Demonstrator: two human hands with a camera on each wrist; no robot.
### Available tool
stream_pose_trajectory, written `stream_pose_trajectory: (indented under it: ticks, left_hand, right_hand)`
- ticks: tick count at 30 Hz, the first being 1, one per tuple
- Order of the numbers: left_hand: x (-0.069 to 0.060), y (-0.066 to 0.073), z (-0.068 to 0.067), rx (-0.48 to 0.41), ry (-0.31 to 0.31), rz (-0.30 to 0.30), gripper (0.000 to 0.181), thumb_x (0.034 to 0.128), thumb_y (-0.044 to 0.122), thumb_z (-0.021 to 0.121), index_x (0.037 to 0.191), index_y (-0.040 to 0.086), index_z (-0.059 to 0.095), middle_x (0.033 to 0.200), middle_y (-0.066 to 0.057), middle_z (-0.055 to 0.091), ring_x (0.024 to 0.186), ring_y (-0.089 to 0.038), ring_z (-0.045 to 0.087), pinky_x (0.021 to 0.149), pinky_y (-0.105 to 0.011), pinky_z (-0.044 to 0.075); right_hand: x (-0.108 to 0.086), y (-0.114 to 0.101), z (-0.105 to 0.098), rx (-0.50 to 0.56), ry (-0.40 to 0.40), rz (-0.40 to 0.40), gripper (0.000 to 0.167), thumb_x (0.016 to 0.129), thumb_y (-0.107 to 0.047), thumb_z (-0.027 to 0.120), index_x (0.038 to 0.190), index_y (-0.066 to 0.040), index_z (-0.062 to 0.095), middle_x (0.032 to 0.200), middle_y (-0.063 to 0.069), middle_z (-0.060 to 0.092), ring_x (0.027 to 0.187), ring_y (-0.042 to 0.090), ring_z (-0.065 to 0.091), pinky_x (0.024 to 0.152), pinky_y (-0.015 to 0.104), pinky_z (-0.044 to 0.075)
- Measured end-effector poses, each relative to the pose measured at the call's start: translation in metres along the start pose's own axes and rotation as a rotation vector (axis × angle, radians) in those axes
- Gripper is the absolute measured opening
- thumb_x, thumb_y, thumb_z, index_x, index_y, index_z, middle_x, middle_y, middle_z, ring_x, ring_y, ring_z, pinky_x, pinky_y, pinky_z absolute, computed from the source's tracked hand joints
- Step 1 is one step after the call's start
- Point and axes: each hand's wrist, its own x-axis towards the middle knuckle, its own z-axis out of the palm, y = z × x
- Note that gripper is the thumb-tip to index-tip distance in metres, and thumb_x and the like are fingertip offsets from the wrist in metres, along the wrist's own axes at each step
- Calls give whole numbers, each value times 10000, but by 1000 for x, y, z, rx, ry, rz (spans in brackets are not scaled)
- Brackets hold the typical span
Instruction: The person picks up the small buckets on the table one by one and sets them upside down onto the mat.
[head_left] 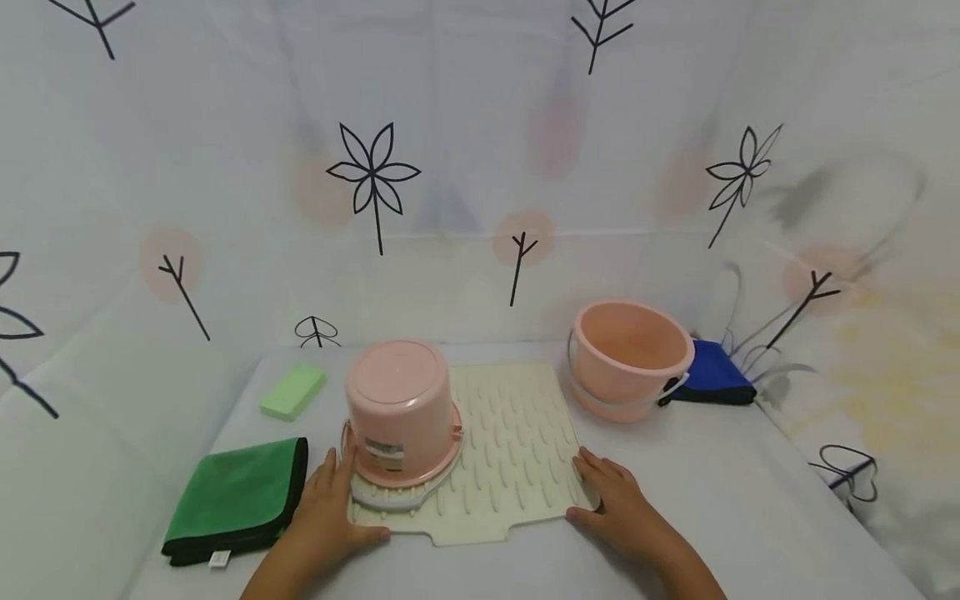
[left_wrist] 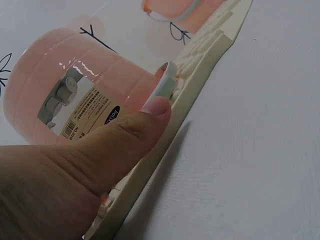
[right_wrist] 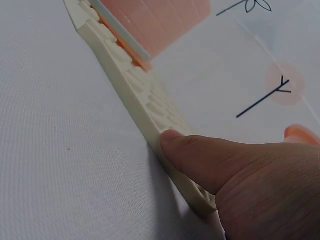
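Observation:
A cream washboard (head_left: 517, 442) with rows of curved ridges lies on the white-covered table. Upside down on its left half sits a pink bucket (head_left: 399, 408), its grey handle lowered around the rim and a printed label (left_wrist: 82, 107) on its side. My left hand (head_left: 326, 508) holds the board's near left corner, thumb at the front edge, beside the bucket. At the near right corner, my right hand (head_left: 618, 508) grips the board with the thumb (right_wrist: 185, 150) on the front edge. In the wrist views the other fingers are hidden.
Behind the board's right side stands a second pink bucket (head_left: 630, 358), upright, with a folded blue cloth (head_left: 708, 375) by it. A folded green cloth (head_left: 236, 492) lies left of my left hand. A light green block (head_left: 292, 392) is at the back left. Patterned curtains (head_left: 450, 167) close in the table.

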Motion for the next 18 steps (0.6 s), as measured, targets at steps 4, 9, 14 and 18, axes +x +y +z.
stream_pose_trajectory:
  ticks: [4, 9, 14, 18]
  left_hand:
    - [0, -2, 1, 36, -20, 21, 1647, 549, 753, 916, 1680, 166, -128, 1659, -416, 100, 1486, -674, 160, 1127, -812, 227]
    - [2, -4, 3, 65, -29, 23, 1604, 539, 787, 896, 1682, 48, 48, 1657, -398, 173, 1492, -659, 157, 1158, -791, 195]
    - [2, -3, 2, 73, -37, 5, 1539, 539, 794, 889, 1661, 9, 187, 1662, -377, 198, 1501, -641, 150, 1157, -792, 197]
    - [1, -2, 3, 74, -34, 6, 1524, 556, 799, 876, 1659, 4, 188, 1662, -377, 196, 1497, -643, 151, 1144, -801, 206]
  right_hand:
    - [-1, -2, -2, 7, 0, 5, 936, 872, -573, 784, 1602, -104, 433, 1723, 113, 286, 1559, 505, 206, 1205, 723, 212]
    - [-1, -4, -2, 3, 4, 11, 938, 862, -567, 796, 1596, -102, 444, 1717, 120, 300, 1554, 501, 223, 1203, 719, 221]
    - [-2, -3, -3, -2, 3, 17, 932, 865, -564, 796, 1600, -114, 441, 1722, 111, 290, 1560, 496, 217, 1207, 715, 221]
    - [-2, -4, -5, -16, 2, 8, 929, 867, -577, 788, 1598, -116, 446, 1722, 114, 288, 1554, 502, 224, 1201, 717, 231]
